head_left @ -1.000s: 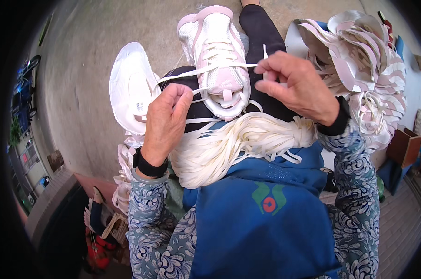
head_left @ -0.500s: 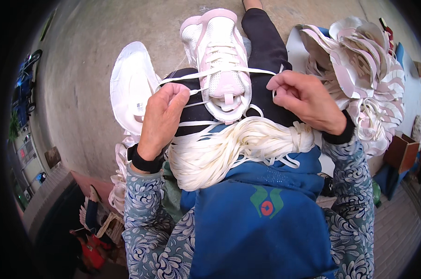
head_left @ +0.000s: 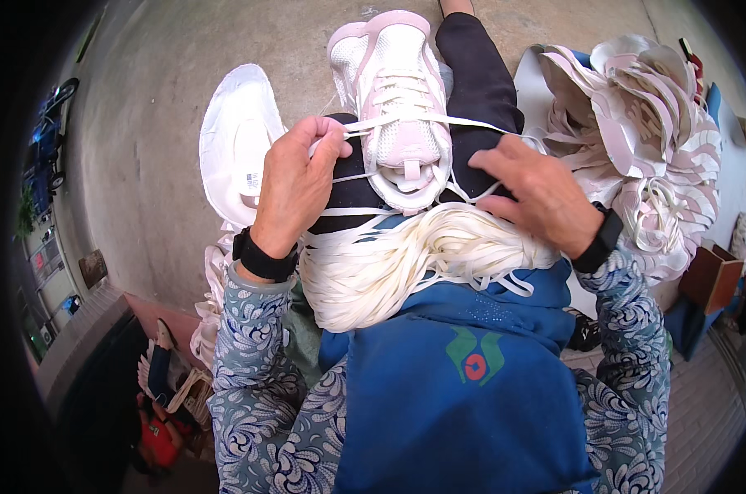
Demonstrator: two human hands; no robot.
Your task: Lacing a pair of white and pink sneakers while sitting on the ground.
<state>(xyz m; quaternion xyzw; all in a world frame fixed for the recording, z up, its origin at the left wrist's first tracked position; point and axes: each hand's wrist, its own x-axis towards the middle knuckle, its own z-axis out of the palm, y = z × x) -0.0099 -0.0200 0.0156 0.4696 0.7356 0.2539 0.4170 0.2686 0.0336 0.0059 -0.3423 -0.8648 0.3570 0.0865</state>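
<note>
A white and pale pink shoe upper (head_left: 406, 99) lies between my knees, its heel end toward me, with white lace threaded in rows across its front. My left hand (head_left: 303, 177), at the left of the upper, is closed in a pinch on a shoelace (head_left: 373, 123). That lace crosses the upper and runs behind my right hand (head_left: 537, 193). The right hand hovers over my right thigh with thumb and fingers spread, close to a loose lace at the heel. On my lap, a thick bundle of cream laces (head_left: 389, 267) rests on the blue apron (head_left: 455, 412).
To the right stands a large pile of pink and white shoe uppers (head_left: 636, 123). A white upper (head_left: 237, 148) lies beside my left hand. More uppers are at my lower left. A brown box (head_left: 710, 278) stands at the far right, and a person in red (head_left: 159, 440) shows at lower left.
My left hand has moved up and right, closer to the upper. My right hand has opened from a pinch and dropped slightly. The view has shifted a little.
</note>
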